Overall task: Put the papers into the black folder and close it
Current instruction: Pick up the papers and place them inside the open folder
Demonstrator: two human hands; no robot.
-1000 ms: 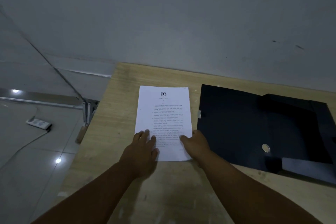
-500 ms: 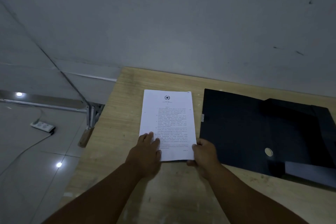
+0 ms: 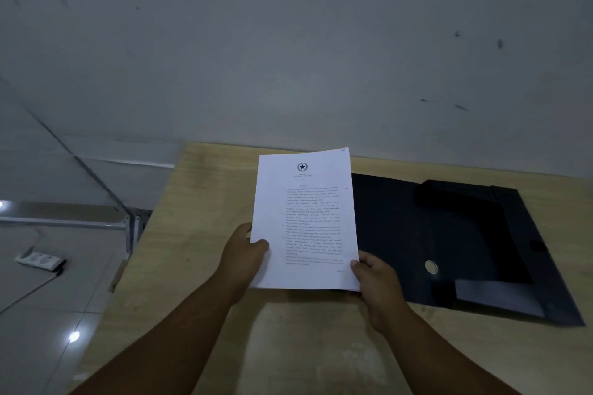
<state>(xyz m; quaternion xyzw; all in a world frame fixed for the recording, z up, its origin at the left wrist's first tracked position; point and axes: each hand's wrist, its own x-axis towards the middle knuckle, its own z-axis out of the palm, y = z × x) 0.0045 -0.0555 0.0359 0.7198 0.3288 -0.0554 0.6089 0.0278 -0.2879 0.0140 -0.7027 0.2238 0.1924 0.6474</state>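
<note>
A stack of white printed papers (image 3: 305,218), with a star emblem at the top, is held up off the table. My left hand (image 3: 245,258) grips its lower left edge, thumb on the front. At the lower right corner, my right hand (image 3: 377,282) pinches the stack. The black folder (image 3: 449,244) lies open and flat on the table to the right of the papers, its inner flaps folded and a round silver button visible near its front.
The wooden table (image 3: 205,202) stands against a grey wall. Its left edge drops to a tiled floor, where a white power strip (image 3: 40,261) lies. A metal frame (image 3: 128,228) stands beside the table's left corner.
The papers lay flat on the table under both hands. Both hands have taken hold of the bottom edge and lifted the stack, tilting it up toward me.
</note>
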